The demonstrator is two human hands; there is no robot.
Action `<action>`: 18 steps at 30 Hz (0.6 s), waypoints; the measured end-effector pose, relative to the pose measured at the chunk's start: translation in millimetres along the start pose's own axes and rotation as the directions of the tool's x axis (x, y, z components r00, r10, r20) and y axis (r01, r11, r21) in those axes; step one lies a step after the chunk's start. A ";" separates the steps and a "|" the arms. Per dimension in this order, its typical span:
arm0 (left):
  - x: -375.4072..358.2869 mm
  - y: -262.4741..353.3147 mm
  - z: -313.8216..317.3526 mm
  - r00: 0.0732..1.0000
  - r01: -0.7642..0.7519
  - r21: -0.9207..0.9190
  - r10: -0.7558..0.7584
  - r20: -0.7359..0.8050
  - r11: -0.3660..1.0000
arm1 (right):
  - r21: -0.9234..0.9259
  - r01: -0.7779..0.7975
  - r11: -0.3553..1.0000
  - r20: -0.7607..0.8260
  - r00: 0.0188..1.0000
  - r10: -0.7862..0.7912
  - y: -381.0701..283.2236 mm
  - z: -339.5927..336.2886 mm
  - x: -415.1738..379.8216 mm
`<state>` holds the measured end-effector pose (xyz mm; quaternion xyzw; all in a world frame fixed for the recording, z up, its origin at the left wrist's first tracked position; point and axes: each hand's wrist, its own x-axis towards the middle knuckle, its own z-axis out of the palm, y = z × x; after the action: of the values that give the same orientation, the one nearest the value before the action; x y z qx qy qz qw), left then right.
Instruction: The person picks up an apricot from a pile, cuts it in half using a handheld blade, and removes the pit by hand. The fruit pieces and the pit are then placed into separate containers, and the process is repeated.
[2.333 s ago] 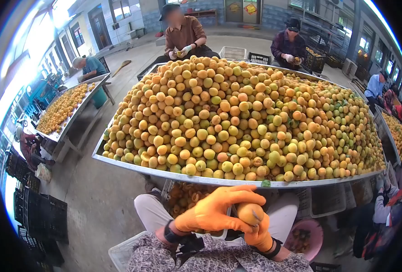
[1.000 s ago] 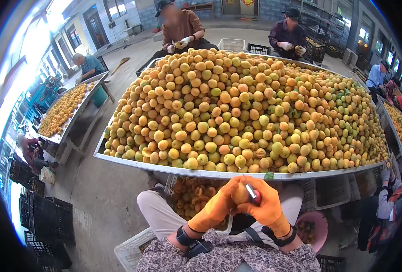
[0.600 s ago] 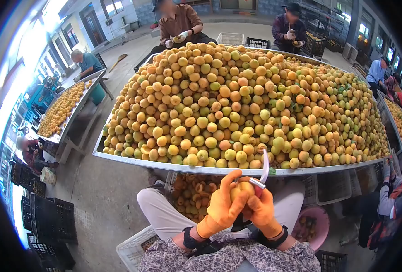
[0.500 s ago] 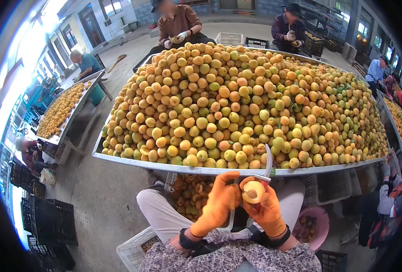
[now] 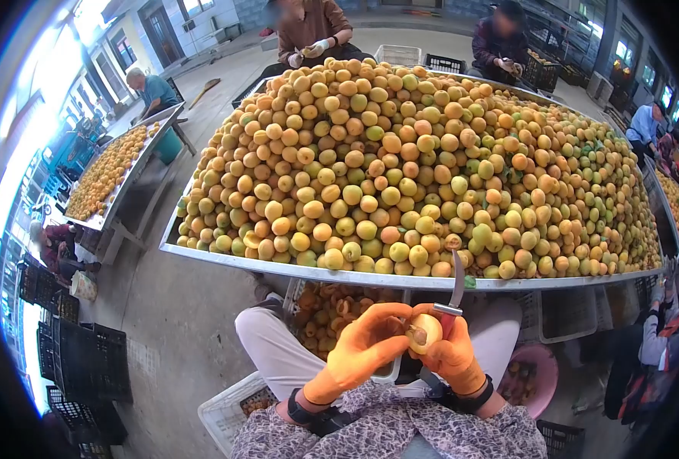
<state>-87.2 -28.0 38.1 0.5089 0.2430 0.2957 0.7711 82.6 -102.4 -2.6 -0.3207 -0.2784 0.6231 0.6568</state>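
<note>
My left hand (image 5: pixel 366 348), in an orange glove, pinches the left side of a cut apricot (image 5: pixel 424 333) with thumb and fingers. The fruit's open face shows the pit inside. My right hand (image 5: pixel 452 353), gloved too, holds the same apricot and a curved knife (image 5: pixel 457 284), its blade pointing up towards the table edge. Just beyond both hands stands a metal-edged table (image 5: pixel 339 273) heaped with whole apricots (image 5: pixel 370 168). Beneath its near edge, a crate of apricot halves (image 5: pixel 332 310) is partly hidden by my left hand.
A pink basin (image 5: pixel 547 379) lies right of my legs, a white crate (image 5: pixel 221 417) to the left. Black crates (image 5: pixel 87 367) are stacked at far left. Two people sit across the table; other people work at side tables (image 5: pixel 113 172).
My left hand has moved right and now touches the apricot, which was in my right hand alone. The view has shifted slightly.
</note>
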 end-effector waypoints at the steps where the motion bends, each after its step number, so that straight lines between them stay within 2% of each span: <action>1: -0.4 -4.8 0.5 1.000 0.003 -0.004 -0.003 0.031 1.000 | -0.002 -0.002 1.000 0.000 1.000 0.002 -0.6 1.2 -0.3; 5: -1.2 -10.3 5.6 0.997 0.019 0.025 -0.020 0.071 1.000 | -0.025 0.021 0.999 -0.086 0.996 -0.023 -8.9 10.8 -6.6; 9: -0.7 -13.4 10.8 0.996 -0.054 0.068 0.049 0.080 0.996 | -0.049 -0.016 0.999 -0.117 0.993 0.010 -12.9 12.1 -7.8; 11: 0.8 -12.5 9.9 0.984 -0.175 0.417 0.144 0.105 0.892 | -0.068 -0.042 0.997 -0.118 0.992 0.033 -17.4 13.1 -6.8; 12: 1.0 -10.1 10.4 0.984 -0.174 0.418 0.141 0.107 0.892 | -0.087 -0.067 0.994 -0.121 0.991 0.057 -19.0 13.3 -7.6; 14: 2.6 -2.9 11.0 0.974 -0.228 0.558 0.186 0.131 0.798 | -0.108 -0.091 0.990 -0.148 0.986 0.074 -19.9 12.6 -10.1; 15: 4.8 -0.3 9.5 0.974 -0.225 0.558 0.183 0.131 0.799 | -0.131 -0.119 0.984 -0.174 0.980 0.095 -20.1 12.3 -11.9; 17: 11.1 4.4 6.2 0.948 -0.313 0.552 0.222 0.227 0.773 | -0.144 -0.164 0.976 -0.186 0.973 0.136 -23.5 12.1 -13.6; 18: 17.0 1.3 3.2 0.915 -0.402 0.625 0.281 0.289 0.668 | -0.159 -0.205 0.966 -0.194 0.966 0.173 -24.8 12.0 -13.6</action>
<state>-73.3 -17.7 39.3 0.8118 0.1674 0.2833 0.4823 88.3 -115.5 24.6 -0.4578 -0.2407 0.6245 0.5852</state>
